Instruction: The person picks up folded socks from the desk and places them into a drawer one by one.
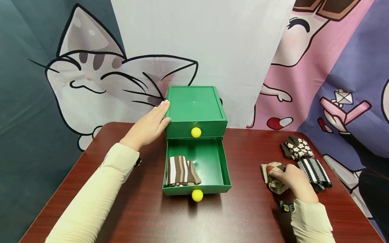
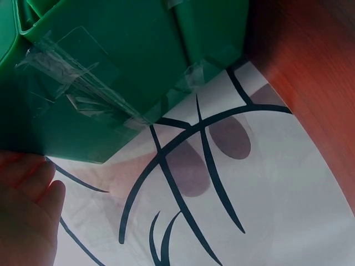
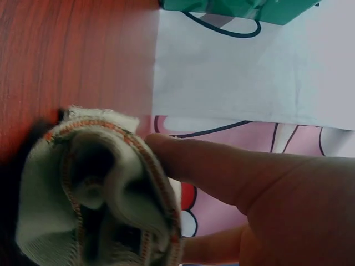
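Note:
A green two-drawer box [image 1: 194,104] stands on the table, its lower drawer [image 1: 212,162] pulled out and its upper one closed. In the open drawer's left part lies a folded brown striped sock bundle [image 1: 182,170]. My left hand [image 1: 149,126] rests against the box's upper left side with its fingers straight; the left wrist view shows those fingers [image 2: 33,183] by the green wall. At the right, my right hand [image 1: 293,179] grips a folded beige argyle sock [image 1: 275,182]. The right wrist view shows the rolled sock [image 3: 100,194] with the thumb along its side.
Beside the right hand lie a black-and-white striped sock bundle [image 1: 316,173] and a dark flowered sock bundle [image 1: 299,148]. Yellow round knobs [image 1: 197,195] stick out from both drawers. A printed cloth [image 1: 228,50] hangs behind the brown table [image 1: 243,216].

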`<state>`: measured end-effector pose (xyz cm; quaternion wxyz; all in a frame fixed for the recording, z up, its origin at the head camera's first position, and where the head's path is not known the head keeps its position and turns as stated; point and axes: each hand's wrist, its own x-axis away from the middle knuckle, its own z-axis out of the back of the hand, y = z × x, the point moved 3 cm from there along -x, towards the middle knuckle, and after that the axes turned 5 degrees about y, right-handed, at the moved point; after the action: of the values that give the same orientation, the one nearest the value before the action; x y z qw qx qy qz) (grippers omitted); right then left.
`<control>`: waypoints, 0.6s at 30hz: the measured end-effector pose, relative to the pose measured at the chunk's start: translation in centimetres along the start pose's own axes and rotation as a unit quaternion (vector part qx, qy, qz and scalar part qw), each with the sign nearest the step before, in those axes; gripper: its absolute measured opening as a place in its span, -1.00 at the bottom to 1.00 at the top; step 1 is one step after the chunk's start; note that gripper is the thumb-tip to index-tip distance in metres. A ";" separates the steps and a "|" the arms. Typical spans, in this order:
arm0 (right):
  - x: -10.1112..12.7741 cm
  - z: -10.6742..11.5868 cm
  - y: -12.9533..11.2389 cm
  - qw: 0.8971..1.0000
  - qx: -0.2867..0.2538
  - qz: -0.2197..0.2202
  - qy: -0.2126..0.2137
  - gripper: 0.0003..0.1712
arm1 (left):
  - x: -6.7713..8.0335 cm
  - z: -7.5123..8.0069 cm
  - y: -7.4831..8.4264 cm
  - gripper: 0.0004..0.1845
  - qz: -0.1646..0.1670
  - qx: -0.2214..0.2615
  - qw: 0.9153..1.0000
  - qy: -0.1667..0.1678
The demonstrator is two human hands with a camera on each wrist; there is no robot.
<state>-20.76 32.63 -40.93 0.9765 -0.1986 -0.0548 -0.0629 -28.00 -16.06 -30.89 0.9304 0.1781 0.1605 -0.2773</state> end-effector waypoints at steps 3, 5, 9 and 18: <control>-0.1 -0.1 0.1 1.000 -0.010 -0.007 0.001 -0.45 | -0.1 0.0 0.0 -0.33 -0.001 0.000 1.000 0.000; -0.1 -0.1 0.2 1.000 -0.021 -0.012 0.001 -0.40 | -0.1 0.0 0.0 -0.33 -0.002 -0.001 1.000 0.000; -0.1 -0.3 0.3 0.999 -0.049 -0.014 0.008 -0.24 | -0.1 0.0 0.0 -0.33 -0.004 0.000 1.000 0.002; -0.5 -0.7 0.7 0.998 -0.053 -0.014 0.035 -0.14 | 0.0 0.0 0.0 -0.34 -0.001 0.000 1.000 0.002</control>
<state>-21.13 33.01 -41.91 0.9650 -0.2470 -0.0203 -0.0859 -28.00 -16.02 -30.86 0.9297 0.1785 0.1622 -0.2783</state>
